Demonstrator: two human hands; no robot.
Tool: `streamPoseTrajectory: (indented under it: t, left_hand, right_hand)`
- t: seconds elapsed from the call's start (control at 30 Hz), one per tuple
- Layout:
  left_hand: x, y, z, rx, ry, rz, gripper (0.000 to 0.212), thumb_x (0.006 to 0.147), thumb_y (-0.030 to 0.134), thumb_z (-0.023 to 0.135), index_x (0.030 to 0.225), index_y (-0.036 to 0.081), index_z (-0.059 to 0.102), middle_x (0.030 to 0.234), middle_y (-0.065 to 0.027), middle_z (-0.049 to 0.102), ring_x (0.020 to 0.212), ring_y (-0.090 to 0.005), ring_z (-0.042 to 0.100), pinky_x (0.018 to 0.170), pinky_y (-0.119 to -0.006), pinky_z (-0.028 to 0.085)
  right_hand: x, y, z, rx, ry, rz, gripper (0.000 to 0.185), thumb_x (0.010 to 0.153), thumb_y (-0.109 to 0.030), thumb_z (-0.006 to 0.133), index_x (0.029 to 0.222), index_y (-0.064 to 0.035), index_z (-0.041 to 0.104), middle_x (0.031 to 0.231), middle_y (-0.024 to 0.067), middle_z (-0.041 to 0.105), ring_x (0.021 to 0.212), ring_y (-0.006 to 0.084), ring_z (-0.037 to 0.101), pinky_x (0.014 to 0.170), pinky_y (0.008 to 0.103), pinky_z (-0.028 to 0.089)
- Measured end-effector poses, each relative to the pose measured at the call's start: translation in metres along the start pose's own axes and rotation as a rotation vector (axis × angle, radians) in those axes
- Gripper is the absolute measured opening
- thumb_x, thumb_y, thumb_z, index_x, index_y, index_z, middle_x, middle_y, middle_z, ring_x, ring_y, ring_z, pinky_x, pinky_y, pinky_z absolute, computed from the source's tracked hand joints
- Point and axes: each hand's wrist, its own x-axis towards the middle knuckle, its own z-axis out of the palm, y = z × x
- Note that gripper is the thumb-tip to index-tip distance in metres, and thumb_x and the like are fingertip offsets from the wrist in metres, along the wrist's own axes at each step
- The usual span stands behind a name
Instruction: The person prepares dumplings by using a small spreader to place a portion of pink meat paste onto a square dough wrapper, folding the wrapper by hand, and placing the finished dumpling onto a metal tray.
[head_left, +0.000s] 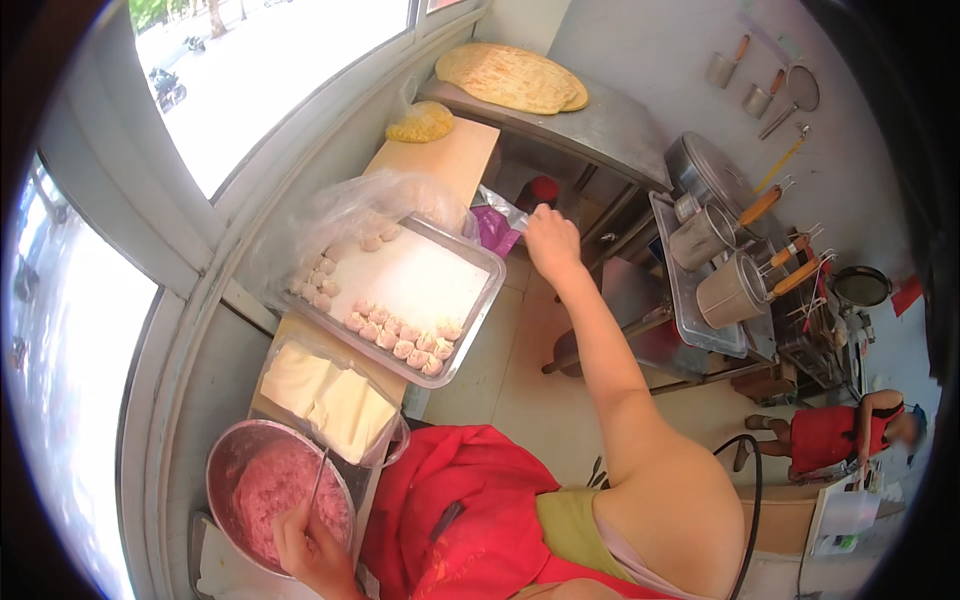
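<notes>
My left hand (553, 238) reaches out, its fingertips at a silver and purple plastic bag (496, 225) beside the tray; whether they grip it is unclear. My right hand (309, 541) holds a thin stick-like tool (320, 474) over a metal bowl of pink minced meat (274, 487). Stacked wonton wrappers (326, 397) lie in a clear plastic container between the bowl and the tray. A metal tray (491, 281) holds filled wontons (403, 337) in rows on a white surface, and its far left part is under clear plastic film (352, 206).
Flatbreads (510, 77) lie on a metal table (622, 139) ahead. A bag of yellow food (421, 122) sits on the wooden board (457, 154). Strainer baskets (731, 289) stand in a plastic tray at the right. A person in a red apron (825, 441) stands farther off.
</notes>
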Motion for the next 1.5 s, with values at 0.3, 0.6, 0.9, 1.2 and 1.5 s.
streamPoseTrajectory:
  t: [0.3, 0.6, 0.9, 1.2, 1.5]
  left_hand:
    - [-0.004, -0.005, -0.001, -0.006, -0.027, -0.030, 0.015, 0.089, -0.012, 0.065, 0.099, -0.001, 0.069, 0.083, -0.0092, 0.061, 0.073, -0.0222, 0.056, 0.060, -0.033, 0.040]
    - [-0.007, 0.002, -0.005, -0.013, 0.024, -0.012, 0.013, 0.089, -0.012, 0.065, 0.097, -0.002, 0.067, 0.083, -0.0119, 0.061, 0.074, -0.0247, 0.057, 0.064, -0.035, 0.044]
    - [-0.016, 0.012, -0.017, 0.038, 0.017, -0.093, 0.012, 0.088, -0.011, 0.064, 0.095, -0.002, 0.067, 0.081, -0.0105, 0.060, 0.070, -0.0237, 0.056, 0.058, -0.034, 0.039]
    - [-0.019, 0.004, -0.022, -0.005, 0.016, -0.081, 0.018, 0.086, -0.012, 0.066, 0.099, -0.002, 0.070, 0.086, -0.0138, 0.064, 0.076, -0.0282, 0.062, 0.064, -0.036, 0.047]
    - [-0.019, 0.013, -0.025, -0.037, 0.065, -0.133, 0.022, 0.083, -0.014, 0.068, 0.100, 0.000, 0.072, 0.088, -0.0148, 0.068, 0.075, -0.0299, 0.067, 0.065, -0.035, 0.053]
  right_hand:
    - [-0.012, -0.017, -0.039, 0.356, 0.318, -0.101, 0.010, 0.081, -0.013, 0.076, 0.088, -0.0081, 0.071, 0.107, 0.0039, 0.069, 0.097, 0.0279, 0.069, 0.078, 0.0417, 0.056]
    - [-0.058, -0.186, -0.096, 1.165, 0.052, -0.873, 0.019, 0.088, -0.017, 0.074, 0.102, -0.0053, 0.071, 0.105, 0.0100, 0.071, 0.097, 0.0300, 0.068, 0.082, 0.0398, 0.055]
    - [-0.094, -0.245, -0.097, 0.916, -0.023, -1.281, 0.021, 0.088, -0.023, 0.068, 0.103, -0.0087, 0.065, 0.114, 0.0055, 0.064, 0.110, 0.0254, 0.061, 0.086, 0.0384, 0.050]
    - [-0.090, -0.263, -0.099, 0.884, -0.010, -1.182, 0.011, 0.091, -0.018, 0.065, 0.086, -0.0090, 0.061, 0.095, 0.0076, 0.061, 0.094, 0.0264, 0.060, 0.078, 0.0396, 0.049]
    - [-0.064, -0.235, -0.065, 2.112, -0.898, -0.030, 0.024, 0.104, -0.018, 0.059, 0.126, -0.0102, 0.059, 0.118, 0.0011, 0.064, 0.109, 0.0144, 0.064, 0.095, 0.0346, 0.052]
